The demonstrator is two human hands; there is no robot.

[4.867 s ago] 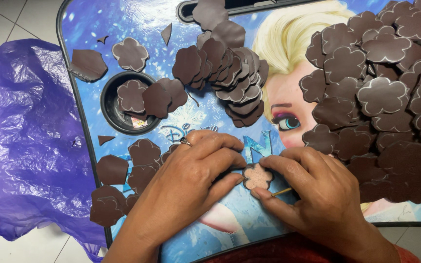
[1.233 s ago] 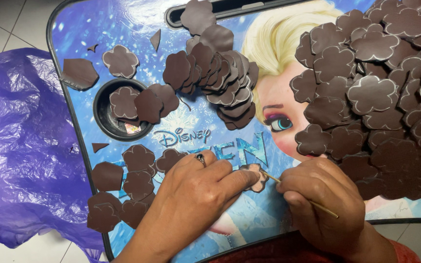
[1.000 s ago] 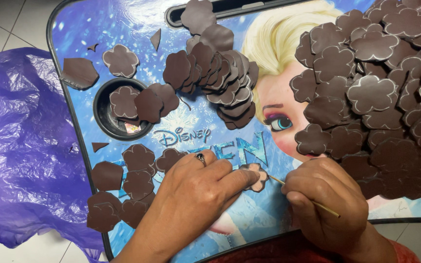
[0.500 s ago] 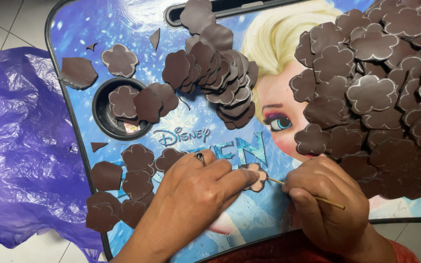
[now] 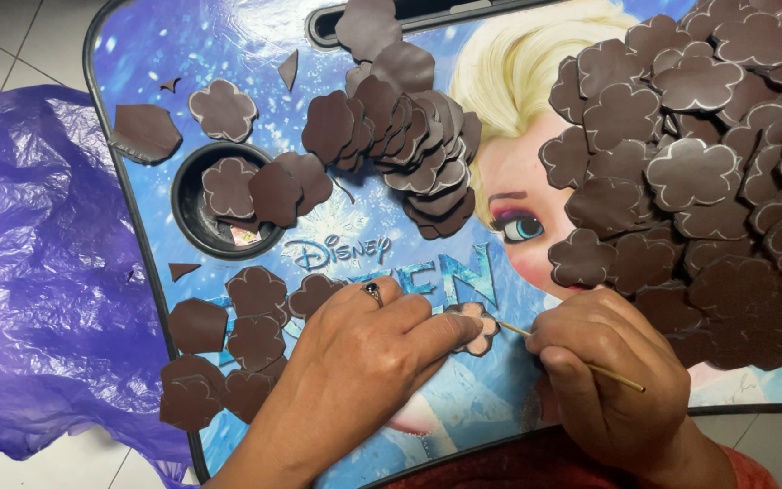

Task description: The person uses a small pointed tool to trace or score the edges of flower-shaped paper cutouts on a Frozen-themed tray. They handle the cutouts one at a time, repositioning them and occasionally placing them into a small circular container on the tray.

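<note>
Head view, brown flower-shaped cutout, pale-edged, flat, pinned under left fingertips

Brown flower cutout, thin stick
</note>
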